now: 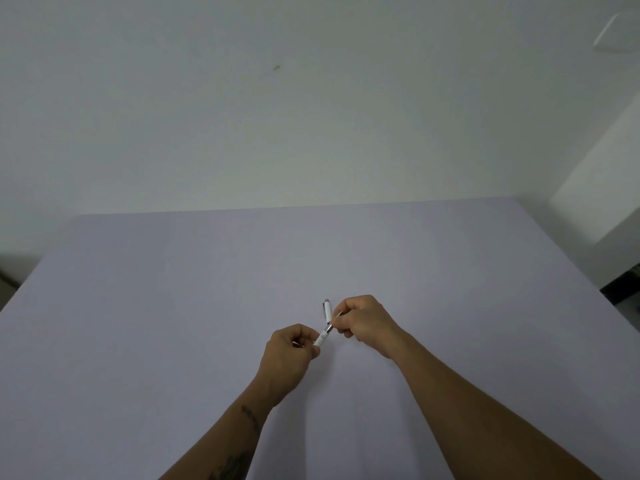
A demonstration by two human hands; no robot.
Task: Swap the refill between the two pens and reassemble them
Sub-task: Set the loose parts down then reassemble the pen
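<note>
Here, pen [323, 336] held between both hands.

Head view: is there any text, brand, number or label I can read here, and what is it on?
None readable.
White pen barrel between the left hand and right hand: small round mark, too blurred to read.
White pen piece on the table: no text visible.

The left hand [293, 346] closes over the near end of the white pen barrel [320, 339], and the right hand [363, 322] covers whatever meets its metal end — too small to tell refill from tip. A second white pen piece [327, 310] is partly hidden behind the right fingers. Both forearms are cut off by the bottom edge.
</note>
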